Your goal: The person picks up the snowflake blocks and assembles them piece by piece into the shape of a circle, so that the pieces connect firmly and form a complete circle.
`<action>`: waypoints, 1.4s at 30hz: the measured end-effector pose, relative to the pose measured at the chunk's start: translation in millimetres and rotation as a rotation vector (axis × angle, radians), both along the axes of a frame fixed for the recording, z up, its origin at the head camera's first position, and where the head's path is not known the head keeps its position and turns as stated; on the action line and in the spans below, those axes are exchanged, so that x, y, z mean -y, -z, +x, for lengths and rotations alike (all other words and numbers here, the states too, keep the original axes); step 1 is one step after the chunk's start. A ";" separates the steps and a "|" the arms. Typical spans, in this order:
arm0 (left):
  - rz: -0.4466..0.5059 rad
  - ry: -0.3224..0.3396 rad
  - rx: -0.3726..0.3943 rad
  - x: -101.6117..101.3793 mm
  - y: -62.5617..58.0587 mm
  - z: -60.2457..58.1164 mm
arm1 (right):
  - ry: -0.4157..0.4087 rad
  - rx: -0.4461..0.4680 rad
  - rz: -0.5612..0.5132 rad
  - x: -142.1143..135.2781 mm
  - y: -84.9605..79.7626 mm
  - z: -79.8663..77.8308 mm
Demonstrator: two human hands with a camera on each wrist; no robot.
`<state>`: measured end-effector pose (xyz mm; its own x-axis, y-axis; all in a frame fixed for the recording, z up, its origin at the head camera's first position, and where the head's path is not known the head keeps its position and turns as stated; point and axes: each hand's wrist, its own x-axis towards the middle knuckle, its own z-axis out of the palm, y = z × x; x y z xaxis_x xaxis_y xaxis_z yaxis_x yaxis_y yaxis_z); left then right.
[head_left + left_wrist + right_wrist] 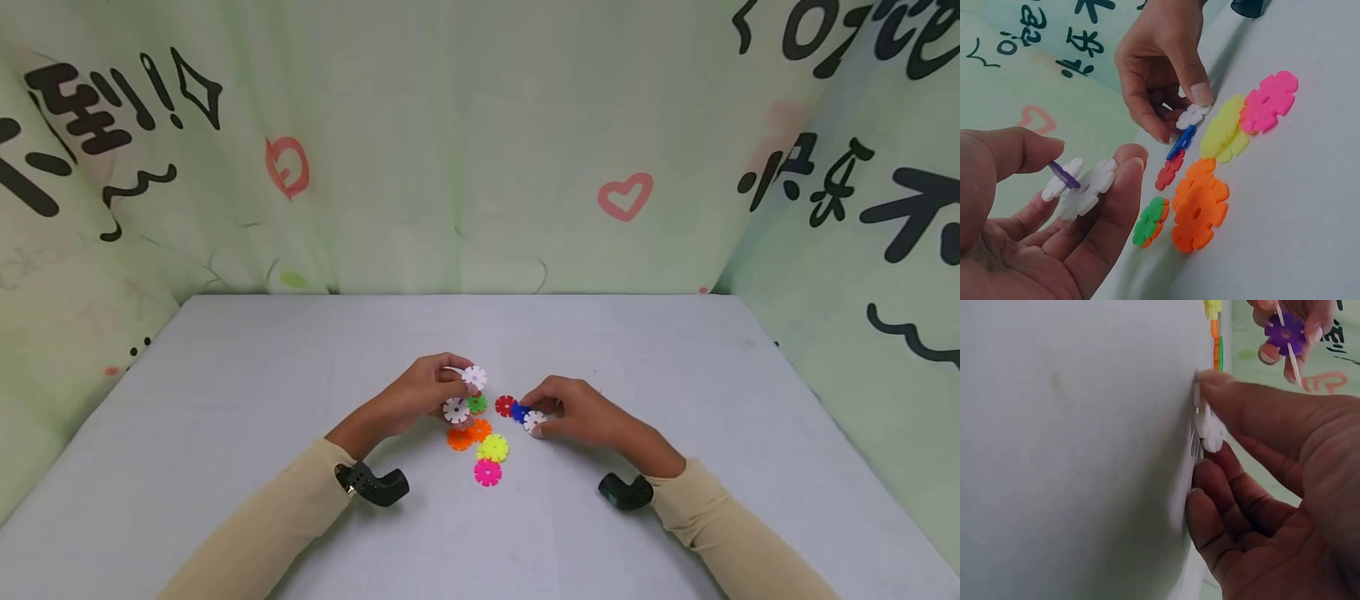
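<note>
My left hand point(423, 393) holds a small joined piece above the table: two white snowflake discs point(1092, 190) slotted onto a purple disc point(1297, 339). In the left wrist view the thumb and fingers pinch this piece at its edges. Down at the tabletop, my right hand point(585, 414) pinches another white snowflake disc point(1192, 117) between thumb and fingers. A blue disc point(1180, 145) adjoins that white one, tilted up on edge, with a red disc point(505, 406) just left of it in the head view.
Between the hands and nearer me lie loose discs: green point(1146, 226) over orange, more orange ones point(459, 440), yellow point(495, 447) and pink point(487, 472). They rest on a white-covered table point(300, 533). A printed curtain point(450, 125) surrounds its back and sides.
</note>
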<state>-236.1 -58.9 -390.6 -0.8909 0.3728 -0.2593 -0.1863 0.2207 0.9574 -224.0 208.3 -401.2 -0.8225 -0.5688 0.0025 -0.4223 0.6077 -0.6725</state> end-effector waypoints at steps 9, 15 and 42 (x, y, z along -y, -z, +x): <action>0.037 0.014 0.001 3.1 0.9 0.9 | 0.052 -0.003 0.049 4.3 -2.5 3.6; 0.027 0.035 -0.023 4.6 0.9 2.0 | 0.062 -0.020 0.028 8.8 -7.1 -1.5; -0.009 0.114 -0.021 -0.3 -1.3 5.9 | 0.176 -0.123 -0.181 27.8 -18.4 -4.9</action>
